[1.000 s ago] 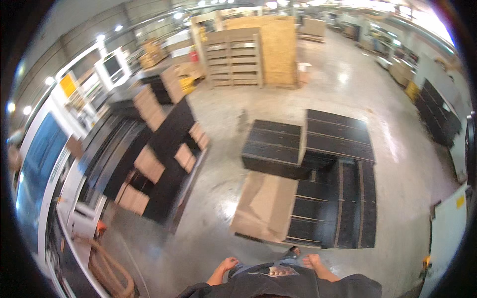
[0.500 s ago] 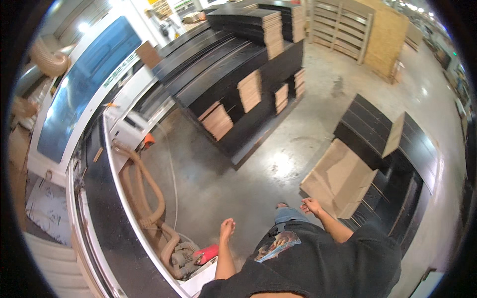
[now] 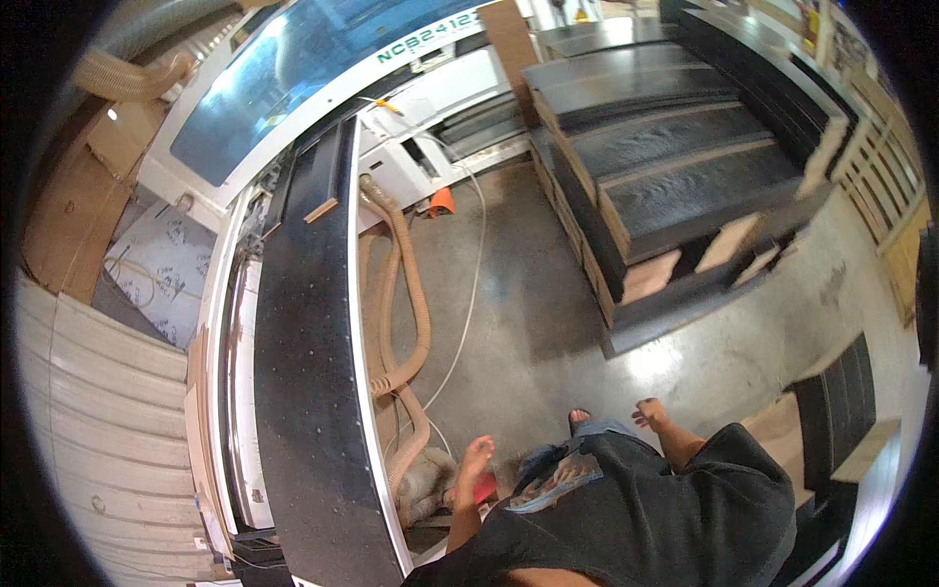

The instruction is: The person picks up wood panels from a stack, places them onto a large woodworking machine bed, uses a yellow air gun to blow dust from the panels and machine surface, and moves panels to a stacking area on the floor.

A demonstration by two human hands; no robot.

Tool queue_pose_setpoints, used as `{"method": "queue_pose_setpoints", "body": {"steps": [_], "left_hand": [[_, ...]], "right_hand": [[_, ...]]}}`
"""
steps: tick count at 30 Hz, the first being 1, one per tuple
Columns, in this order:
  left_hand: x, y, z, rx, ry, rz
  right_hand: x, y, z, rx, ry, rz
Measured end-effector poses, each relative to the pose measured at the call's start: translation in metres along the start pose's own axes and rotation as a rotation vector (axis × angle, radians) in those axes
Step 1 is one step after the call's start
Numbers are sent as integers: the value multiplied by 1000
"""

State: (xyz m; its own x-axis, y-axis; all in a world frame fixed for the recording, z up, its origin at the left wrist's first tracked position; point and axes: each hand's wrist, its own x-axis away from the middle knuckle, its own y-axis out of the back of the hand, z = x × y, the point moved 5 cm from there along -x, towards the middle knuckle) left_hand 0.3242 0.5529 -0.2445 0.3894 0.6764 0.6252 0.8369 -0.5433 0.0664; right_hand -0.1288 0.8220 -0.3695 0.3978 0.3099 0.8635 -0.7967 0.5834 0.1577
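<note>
Swinging further left since a moment ago, I've got the long black speckled machine bed (image 3: 311, 391) right beside me now, left hand (image 3: 476, 458) and right hand (image 3: 649, 414) both loose, fingers spread, holding nothing, so I'd judge I'm between loads and next need a dark laminated board from the stack (image 3: 675, 186) ahead.

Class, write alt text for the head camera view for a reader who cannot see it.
A person in a dark shirt stands on a workshop's concrete floor, left hand and right hand empty and open at their sides. A long black machine bed with tan dust hoses runs along the left; stacked dark panels sit ahead.
</note>
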Motion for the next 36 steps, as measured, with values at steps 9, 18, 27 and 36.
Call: {"method": "queue_pose_setpoints", "body": {"steps": [9, 18, 27, 36], "left_hand": [[-124, 118, -163, 190, -330, -452], [-275, 165, -419, -223, -558, -452], [-346, 297, -589, -594, -732, -1192], [-432, 382, -593, -355, -416, -1451]], "right_hand": [[-38, -205, 337, 283, 457, 399], [-139, -161, 390, 192, 116, 160], [-236, -199, 472, 140, 37, 362], [-357, -336, 838, 312, 334, 324]]}}
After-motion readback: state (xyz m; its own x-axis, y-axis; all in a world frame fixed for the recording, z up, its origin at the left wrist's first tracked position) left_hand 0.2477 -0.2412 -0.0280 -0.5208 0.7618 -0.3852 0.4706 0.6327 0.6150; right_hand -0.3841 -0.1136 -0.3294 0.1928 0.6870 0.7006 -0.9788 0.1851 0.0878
